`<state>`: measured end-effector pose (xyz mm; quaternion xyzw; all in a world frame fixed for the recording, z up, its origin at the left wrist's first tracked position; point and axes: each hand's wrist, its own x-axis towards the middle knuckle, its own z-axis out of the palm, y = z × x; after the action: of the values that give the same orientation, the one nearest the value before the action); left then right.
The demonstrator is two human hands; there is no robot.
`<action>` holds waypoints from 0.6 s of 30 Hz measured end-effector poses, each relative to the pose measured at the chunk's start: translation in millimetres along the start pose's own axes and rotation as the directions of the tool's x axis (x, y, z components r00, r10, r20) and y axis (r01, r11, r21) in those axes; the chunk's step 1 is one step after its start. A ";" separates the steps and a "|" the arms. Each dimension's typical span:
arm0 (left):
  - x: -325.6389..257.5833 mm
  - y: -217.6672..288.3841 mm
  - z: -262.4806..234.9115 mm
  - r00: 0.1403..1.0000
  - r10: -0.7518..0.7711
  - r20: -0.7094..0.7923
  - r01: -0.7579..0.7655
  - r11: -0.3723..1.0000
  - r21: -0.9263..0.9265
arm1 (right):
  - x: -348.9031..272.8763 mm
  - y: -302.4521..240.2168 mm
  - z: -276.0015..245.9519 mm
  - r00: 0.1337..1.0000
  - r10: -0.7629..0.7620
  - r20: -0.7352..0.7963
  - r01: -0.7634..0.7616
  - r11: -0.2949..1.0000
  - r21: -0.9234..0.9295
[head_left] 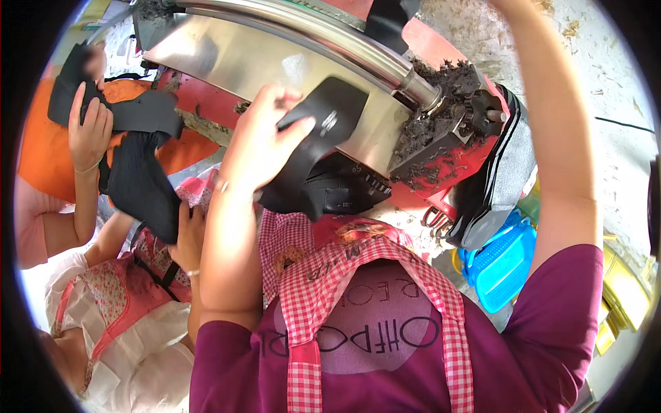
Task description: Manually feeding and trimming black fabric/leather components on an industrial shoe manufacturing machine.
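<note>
My left hand (265, 138) is raised over the slanted shiny metal plate (227, 51) of a machine, its thumb and curled fingers closed on a flat black piece (337, 103) of leather-like sheet. The piece has a small pale print and hangs down in front of me. Below it, other black pieces (344, 189) lie at the plate's lower edge, partly covered. A polished steel roller (310, 34) runs along the plate's far side. My right forearm (561, 117) reaches up and out of the picture at the top, so the right hand is not seen.
Dark fluff (430, 131) coats the machine's red end (441, 172). A stack of dark sheets (492, 179) hangs beside it, above a blue plastic basket (499, 261). At left, one co-worker's hand (89, 127) holds black pieces; another's hand (187, 237) touches a black piece.
</note>
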<state>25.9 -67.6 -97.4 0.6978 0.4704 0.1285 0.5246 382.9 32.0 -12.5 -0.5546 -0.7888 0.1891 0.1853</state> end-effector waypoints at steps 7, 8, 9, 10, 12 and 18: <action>-8.8 36.8 26.5 0.618 0.629 -0.471 -0.318 0.748 0.582 | -15.2 14.0 74.5 0.787 0.238 0.569 -0.405 0.895 0.187; -25.1 6.0 40.4 0.586 0.619 -0.522 -0.471 0.785 0.402 | -13.0 10.6 71.5 0.817 0.216 0.535 -0.327 0.937 0.121; -44.3 -14.3 56.9 0.612 0.659 -0.436 -0.547 0.752 0.369 | -12.7 9.7 70.0 0.829 0.269 0.491 -0.436 0.860 0.264; -59.4 -28.1 69.4 0.790 0.571 -0.224 -0.491 0.808 0.325 | -14.2 9.3 66.4 0.827 0.330 0.455 -0.522 0.752 0.403; -62.7 -65.1 101.7 0.886 0.450 0.114 -0.459 0.813 0.358 | -16.7 8.3 33.5 0.895 0.210 0.393 -0.429 0.644 0.633; -82.1 -120.9 117.6 0.871 0.410 0.270 -0.490 0.742 0.457 | -16.1 -10.0 -18.9 0.975 0.057 0.213 -0.209 0.550 0.809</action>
<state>-1.1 -203.7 -223.7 0.9120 0.2629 0.0685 0.3073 389.4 15.5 7.4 -0.4438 -0.5760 0.5941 0.3438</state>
